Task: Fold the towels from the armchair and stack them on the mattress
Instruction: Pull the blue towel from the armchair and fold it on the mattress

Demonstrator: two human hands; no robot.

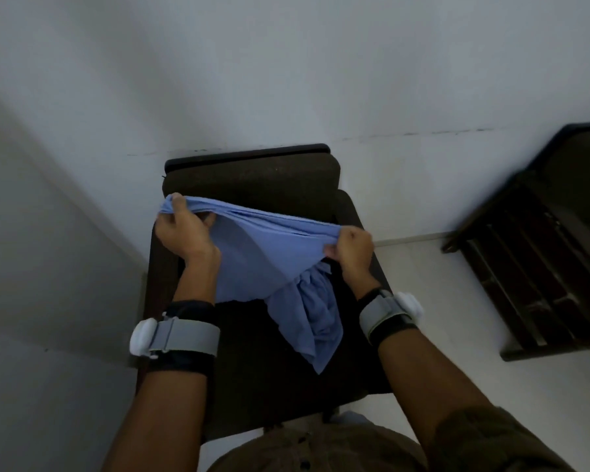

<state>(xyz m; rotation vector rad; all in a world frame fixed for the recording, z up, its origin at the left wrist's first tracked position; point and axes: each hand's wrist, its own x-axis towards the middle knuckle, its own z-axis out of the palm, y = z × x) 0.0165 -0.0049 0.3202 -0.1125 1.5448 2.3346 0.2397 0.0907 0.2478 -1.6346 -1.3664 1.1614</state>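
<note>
Where the armchair stands: the dark brown armchair (pixel 252 178) has its back against the pale wall (pixel 286 80), near a corner of the room, and its seat is directly below the hands.
Other furniture: a dark slatted wooden piece (pixel 532 267) stands at the right on the light floor (pixel 440 301), well apart from the armchair; what it is I cannot tell.
Wrists: the left wristband (pixel 181 335) and the right wristband (pixel 385 311) are grey, each with a white device.
In the way: the forearms and the hanging cloth cover part of the seat.
Blue towel (pixel 252 253): it is held in the air above the seat, in front of the backrest.
Towel direction: the top edge is stretched tight from left to right, across the chair, a little lower at the right end. The rest hangs down in a bunched point toward the person; whether the tip touches the seat I cannot tell.
Left hand (pixel 181 229): the fingers are curled and grip the gathered left end of the top edge.
Right hand (pixel 353 250): the fingers are curled and pinch the right end.
</note>
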